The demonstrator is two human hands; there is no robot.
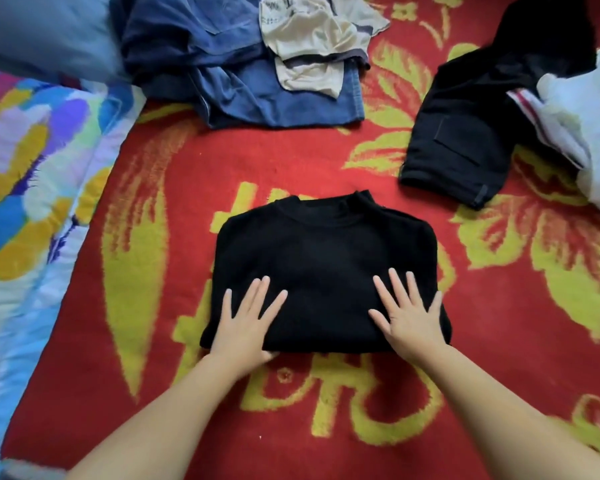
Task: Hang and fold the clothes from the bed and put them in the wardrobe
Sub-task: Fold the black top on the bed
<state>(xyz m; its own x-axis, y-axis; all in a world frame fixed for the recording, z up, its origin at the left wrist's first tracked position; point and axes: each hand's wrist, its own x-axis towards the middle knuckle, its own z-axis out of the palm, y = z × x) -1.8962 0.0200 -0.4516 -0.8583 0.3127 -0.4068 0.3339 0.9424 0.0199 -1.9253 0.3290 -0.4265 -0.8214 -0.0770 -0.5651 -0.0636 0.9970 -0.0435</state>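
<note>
With both palms flat on the folded black sweater (323,271), which lies mid-bed on the red floral blanket (499,341), the step looks like smoothing the fold. Left hand (246,323) and right hand (407,315) are spread, fingers straight, pressing its near half, grasping nothing. To do it well: press outward to the edges, keep the collar square, then slide both hands under to lift it flat. Still unfolded: blue jeans (243,81) with a cream garment (312,46) on top, black trousers (471,126), white clothing (589,126)
</note>
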